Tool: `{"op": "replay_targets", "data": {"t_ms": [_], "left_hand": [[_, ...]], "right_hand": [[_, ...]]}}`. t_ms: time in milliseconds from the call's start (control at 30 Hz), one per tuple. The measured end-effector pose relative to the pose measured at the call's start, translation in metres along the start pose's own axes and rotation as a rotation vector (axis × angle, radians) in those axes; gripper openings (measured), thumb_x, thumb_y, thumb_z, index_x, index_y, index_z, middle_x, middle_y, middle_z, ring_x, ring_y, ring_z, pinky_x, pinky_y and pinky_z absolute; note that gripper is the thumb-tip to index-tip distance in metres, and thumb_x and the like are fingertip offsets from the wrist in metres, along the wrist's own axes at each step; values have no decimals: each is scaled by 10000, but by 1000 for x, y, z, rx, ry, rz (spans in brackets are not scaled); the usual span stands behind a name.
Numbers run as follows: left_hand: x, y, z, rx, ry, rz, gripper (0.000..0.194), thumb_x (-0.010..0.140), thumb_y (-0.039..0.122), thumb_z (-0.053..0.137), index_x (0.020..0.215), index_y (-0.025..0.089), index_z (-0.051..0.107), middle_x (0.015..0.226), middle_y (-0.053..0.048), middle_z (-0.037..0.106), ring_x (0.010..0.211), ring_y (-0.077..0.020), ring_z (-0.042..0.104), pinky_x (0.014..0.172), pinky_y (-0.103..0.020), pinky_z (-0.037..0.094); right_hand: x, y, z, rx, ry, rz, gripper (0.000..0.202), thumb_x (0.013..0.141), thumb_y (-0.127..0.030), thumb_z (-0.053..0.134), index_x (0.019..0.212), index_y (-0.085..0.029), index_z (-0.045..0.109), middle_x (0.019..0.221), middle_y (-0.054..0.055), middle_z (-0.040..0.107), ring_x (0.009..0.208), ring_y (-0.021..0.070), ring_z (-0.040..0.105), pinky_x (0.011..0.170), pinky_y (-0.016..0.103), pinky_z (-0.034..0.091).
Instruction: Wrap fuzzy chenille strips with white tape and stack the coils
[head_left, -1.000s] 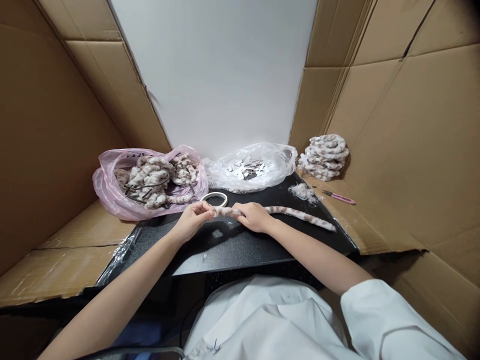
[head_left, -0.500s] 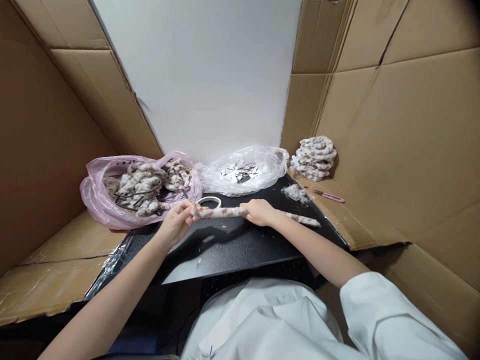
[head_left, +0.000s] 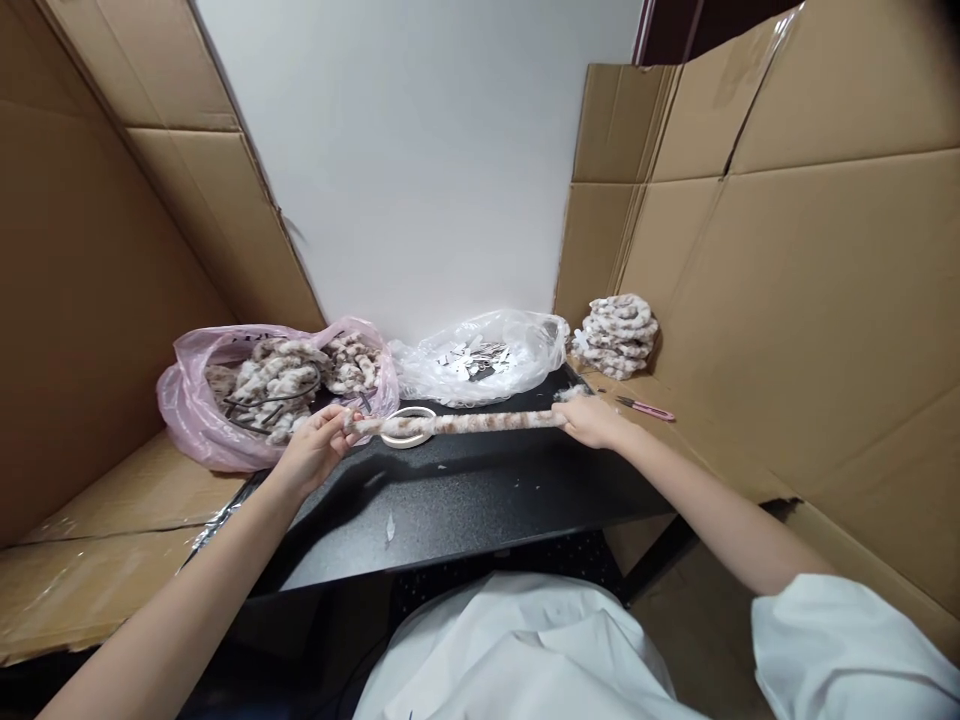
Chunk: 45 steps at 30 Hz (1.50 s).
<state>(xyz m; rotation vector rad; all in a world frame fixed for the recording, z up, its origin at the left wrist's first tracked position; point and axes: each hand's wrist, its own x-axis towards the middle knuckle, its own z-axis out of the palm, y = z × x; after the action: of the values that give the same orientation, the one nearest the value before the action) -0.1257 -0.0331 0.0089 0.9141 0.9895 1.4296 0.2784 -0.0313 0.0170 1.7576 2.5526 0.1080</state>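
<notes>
A fluffy white-and-brown fabric strip (head_left: 487, 423) stretches level between my two hands above the black table. Its left end is pinched in the fingers of my left hand (head_left: 319, 445). Near the other end, my right hand (head_left: 596, 420) is closed around the strip. Just behind and partly under it lies a roll of tape (head_left: 407, 440), whose ring shows on both sides of the strip. Behind my left hand, a pink plastic bag (head_left: 187, 370) holds more fluffy strips (head_left: 281, 375) with dark cords among them.
A clear plastic bag (head_left: 540, 345) with white tags and metal pieces sits at the back. Coiled fluffy strips (head_left: 621, 335) are stacked at the back right, near pink-handled thread snips (head_left: 651, 410). Cardboard walls (head_left: 840, 320) enclose both sides of the black table (head_left: 457, 510).
My right hand has slid rightward along the strip toward its end, and my left hand has moved a little left. More strip now shows between them. The view has shifted slightly.
</notes>
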Motion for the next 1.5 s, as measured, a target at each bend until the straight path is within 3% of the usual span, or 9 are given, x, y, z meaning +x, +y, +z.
{"op": "replay_targets", "data": {"t_ms": [400, 533, 700, 767, 933, 1133, 1267, 1367, 1500], "left_hand": [[11, 16, -17, -92, 147, 45, 148, 748, 117, 658, 678, 129, 528, 590, 31, 560, 575, -77, 562, 651, -186, 543], [10, 7, -6, -53, 103, -14, 161, 704, 140, 666, 673, 133, 508, 598, 24, 551, 547, -91, 560, 547, -187, 501], [2, -2, 0, -52, -91, 38, 332, 676, 214, 708, 637, 167, 381, 516, 90, 373, 409, -26, 332, 395, -136, 300], [0, -3, -4, 0, -130, 44, 351, 695, 279, 708, 661, 175, 374, 512, 104, 312, 392, -22, 259, 379, -136, 238], [-4, -3, -9, 330, -220, 2, 326, 707, 390, 686, 703, 180, 437, 513, 99, 293, 401, -35, 225, 391, -155, 161], [-7, -4, 56, 934, -502, 249, 304, 759, 442, 638, 907, 177, 639, 781, -13, 597, 594, -115, 470, 523, -214, 357], [7, -26, 103, 1066, -612, 496, 339, 835, 434, 544, 1055, 184, 610, 1021, -62, 597, 865, -190, 549, 764, -294, 426], [16, -48, 116, 1052, -635, 594, 298, 896, 406, 443, 845, 150, 586, 905, -58, 569, 852, -187, 527, 792, -308, 407], [17, -67, 115, 902, -659, 480, 306, 902, 420, 436, 790, 152, 535, 745, -8, 516, 715, -140, 471, 688, -267, 385]], "right_hand": [[0, 0, 8, 1164, 177, -136, 291, 829, -457, 514, 871, -170, 535, 634, -35, 490, 555, 100, 468, 532, 222, 387], [12, -14, 10, 1017, 202, -128, 253, 784, -400, 590, 851, -156, 596, 723, 14, 589, 631, 122, 521, 600, 250, 416], [2, -35, 8, 424, 19, -185, 270, 629, -365, 763, 788, -176, 653, 859, 46, 631, 767, 179, 569, 672, 264, 400], [-4, -35, 7, 280, -27, -156, 177, 670, -316, 737, 745, -177, 656, 877, 62, 640, 821, 205, 584, 698, 272, 391], [-6, -22, 7, 424, 42, -147, 110, 822, -221, 570, 789, -156, 653, 817, 61, 657, 743, 169, 578, 665, 260, 380], [13, -42, -11, 775, 304, -263, 153, 821, -287, 575, 780, -154, 637, 679, 11, 611, 630, 129, 524, 609, 243, 389], [35, -66, -14, 981, 462, -347, 150, 804, -306, 592, 796, -162, 633, 753, 21, 629, 707, 143, 555, 689, 270, 441], [52, -74, -1, 1245, 509, -315, 168, 767, -335, 627, 822, -177, 626, 796, 20, 637, 759, 157, 582, 735, 292, 465], [65, -79, 18, 1585, 484, -251, 208, 685, -343, 696, 800, -195, 605, 774, -3, 628, 762, 152, 587, 760, 297, 472]]}}
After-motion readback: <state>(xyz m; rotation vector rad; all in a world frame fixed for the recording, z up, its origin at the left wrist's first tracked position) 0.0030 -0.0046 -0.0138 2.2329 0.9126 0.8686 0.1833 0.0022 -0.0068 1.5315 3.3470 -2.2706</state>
